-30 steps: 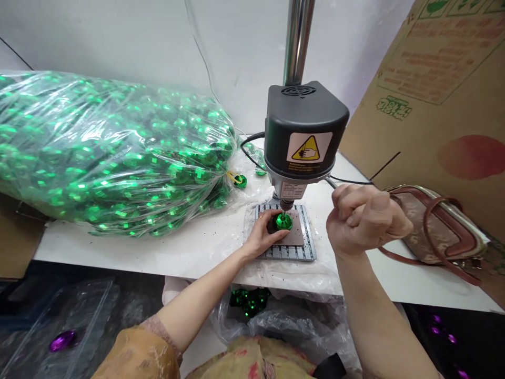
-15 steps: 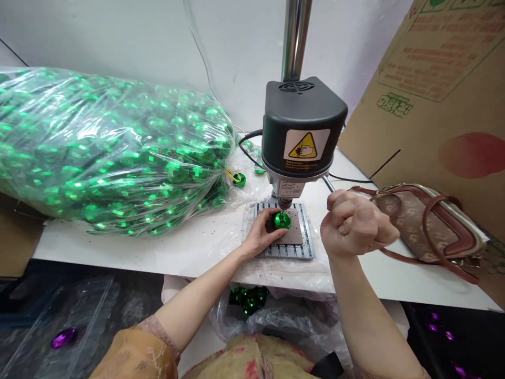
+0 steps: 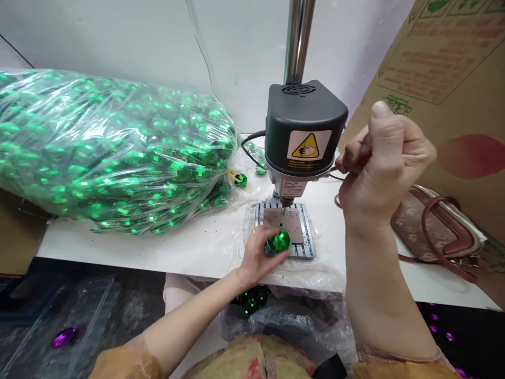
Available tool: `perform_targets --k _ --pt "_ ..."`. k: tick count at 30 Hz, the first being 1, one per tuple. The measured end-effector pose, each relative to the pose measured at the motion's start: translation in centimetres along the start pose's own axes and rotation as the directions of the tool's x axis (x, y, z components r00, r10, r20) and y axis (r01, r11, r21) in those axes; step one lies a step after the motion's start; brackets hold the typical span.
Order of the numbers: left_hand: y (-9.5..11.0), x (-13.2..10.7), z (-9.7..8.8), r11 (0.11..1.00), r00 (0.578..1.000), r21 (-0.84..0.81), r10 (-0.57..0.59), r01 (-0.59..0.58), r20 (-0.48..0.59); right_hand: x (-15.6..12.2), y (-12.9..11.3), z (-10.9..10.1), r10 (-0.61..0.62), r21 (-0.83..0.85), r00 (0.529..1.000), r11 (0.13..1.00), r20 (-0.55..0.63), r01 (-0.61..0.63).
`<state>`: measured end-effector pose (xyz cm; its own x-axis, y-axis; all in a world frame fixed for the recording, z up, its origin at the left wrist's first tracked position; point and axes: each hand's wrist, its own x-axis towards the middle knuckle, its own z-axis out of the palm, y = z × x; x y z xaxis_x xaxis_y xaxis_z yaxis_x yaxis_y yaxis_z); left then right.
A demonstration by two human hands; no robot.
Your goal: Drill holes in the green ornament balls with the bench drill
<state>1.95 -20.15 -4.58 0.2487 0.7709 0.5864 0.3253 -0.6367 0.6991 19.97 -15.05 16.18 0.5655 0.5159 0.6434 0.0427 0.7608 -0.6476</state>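
Observation:
My left hand grips a shiny green faceted ornament between thumb and fingers. The ornament is over the near part of the slotted metal base, in front of the drill bit. A small bench drill press with a black motor housing stands before me, its thin bit pointing down above a brown board with a dark hole. At the drill press's right side, my right hand is closed on the feed lever, most of which the fingers hide.
A clear bag of green ornaments lies on the left of the white table. To the right are a brown handbag and a cardboard box. More green pieces lie in plastic below the table edge.
My left hand has drawn the green ornament from under the bit toward me. My right hand has risen with the lever, and the bit now shows above the board.

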Motion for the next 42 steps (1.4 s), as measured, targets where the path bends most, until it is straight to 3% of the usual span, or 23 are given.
perform_targets --k 1,2,4,6,9,10,12,13,14,15,16,17,18,21,25,30,35,42 --pt "0.6 -1.4 -0.8 0.989 0.987 0.032 0.14 -0.143 0.074 -0.1 0.1 0.0 0.0 0.005 1.0 1.0 -0.008 0.001" --pt "1.0 -3.0 -1.5 0.956 0.949 0.062 0.274 -0.286 0.157 -0.2 0.1 0.0 0.0 0.01 1.0 1.0 -0.016 0.0" --pt "1.5 -6.1 -3.0 0.862 0.84 0.122 0.434 -0.492 0.324 -0.4 0.2 0.0 0.002 0.016 1.0 1.0 -0.026 -0.002" --pt "1.4 -8.5 -4.3 0.812 0.77 0.155 0.446 -0.562 0.457 -0.5 0.1 0.0 0.0 0.013 1.0 1.0 -0.03 0.001" --pt "0.6 -8.9 -5.2 0.819 0.765 0.155 0.424 -0.553 0.485 -0.5 0.1 0.0 0.004 0.009 0.999 1.0 -0.032 -0.003" --pt "0.1 -7.9 -5.3 0.83 0.791 0.16 0.424 -0.534 0.44 -0.5 0.1 0.0 0.003 0.01 0.999 1.0 -0.032 -0.003" --pt "-1.1 -4.0 -5.1 0.886 0.889 0.233 0.316 -0.402 0.333 -0.6 0.1 0.0 -0.001 0.012 1.0 1.0 -0.029 0.001" --pt "-1.8 -1.3 -4.9 0.909 0.941 0.317 0.179 -0.269 0.287 -0.6 0.1 0.0 -0.005 0.012 1.0 1.0 -0.03 0.006" --pt "-2.6 1.9 -4.7 0.893 0.968 0.434 0.007 -0.118 0.249 -0.7 0.1 0.0 -0.008 0.011 0.999 1.0 -0.032 0.009" --pt "-3.5 5.1 -4.4 0.87 0.975 0.491 -0.066 -0.047 0.21 -0.7 0.1 0.0 -0.01 0.008 0.999 1.0 -0.037 0.011" --pt "-4.5 8.4 -4.0 0.838 0.977 0.546 -0.137 0.025 0.166 -0.7 0.2 0.0 -0.013 0.006 0.999 1.0 -0.041 0.013" --pt "-5.4 11.5 -3.7 0.736 0.945 0.653 -0.313 0.178 0.095 -0.7 0.2 0.0 -0.015 0.006 0.999 1.0 -0.043 0.016" --pt "-6.3 14.2 -3.3 0.618 0.884 0.722 -0.468 0.31 0.021 -0.7 0.2 0.0 -0.017 0.009 0.999 1.0 -0.042 0.018" --pt "-8.6 19.3 -2.3 0.504 0.805 0.743 -0.588 0.441 -0.078 -0.8 0.3 -0.1 -0.03 0.016 0.999 0.999 -0.036 0.03" --pt "-10.8 20.2 -2.0 0.536 0.787 0.696 -0.613 0.478 -0.069 -0.8 0.5 -0.2 -0.051 -0.015 0.998 0.999 -0.026 0.051" --pt "-12.6 17.5 -2.9 0.696 0.847 0.586 -0.53 0.414 0.03 -0.7 0.6 -0.2 -0.074 -0.002 0.997 0.997 -0.015 0.074" --pt "-13.7 16.3 -3.5 0.86 0.902 0.364 -0.419 0.357 0.106 -0.6 0.4 0.0 -0.042 0.024 0.999 0.999 -0.03 0.043" --pt "-13.5 17.2 -2.0 0.913 0.916 0.109 -0.399 0.394 0.029 -0.6 0.7 -0.3 -0.017 0.025 1.0 1.0 -0.023 0.018"
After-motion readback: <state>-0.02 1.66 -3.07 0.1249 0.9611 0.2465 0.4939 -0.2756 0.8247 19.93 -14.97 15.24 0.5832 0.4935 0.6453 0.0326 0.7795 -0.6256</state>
